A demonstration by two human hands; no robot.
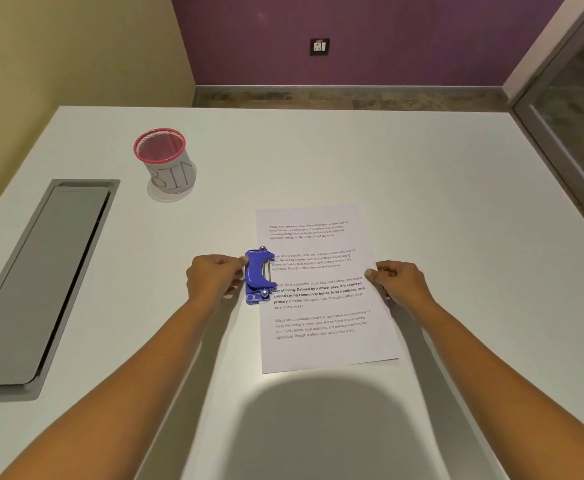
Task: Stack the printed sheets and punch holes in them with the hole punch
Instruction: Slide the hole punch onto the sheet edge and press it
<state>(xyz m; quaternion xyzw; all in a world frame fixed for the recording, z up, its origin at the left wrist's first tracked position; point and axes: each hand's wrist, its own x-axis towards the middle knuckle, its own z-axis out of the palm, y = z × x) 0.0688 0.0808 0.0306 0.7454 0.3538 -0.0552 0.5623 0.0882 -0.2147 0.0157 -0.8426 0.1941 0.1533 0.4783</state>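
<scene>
Head view, printed sheets first: thin, light, floppy, slick against the smooth desk. Likely to fan apart or skid if pushed from one side only. Best taken at the long edges, pinched flat, never by a single corner. Lying portrait at frame centre, text facing up, apparently squared into one pile; impossible to count.

Hole punch: small, blue, rigid, with metal pins showing. Probably light enough to slide under pressure, so worth bracing at the base while bearing down on the lever. Sitting at the pile's left edge, about mid-height, mouth over the margin, lever seemingly raised.

Left hand: curled, thumb against the punch's back edge, fingers tucked low beside the base, holding it from the left of frame. Not on top of the lever.

Right hand: curled at the pile's right edge, thumb on the paper, fingers tucked at or under the edge. Seemingly pinching the sheets to keep them seated against the punch.

Elsewhere: red-rimmed mesh cup at upper left, grey hatch at far left.
</scene>
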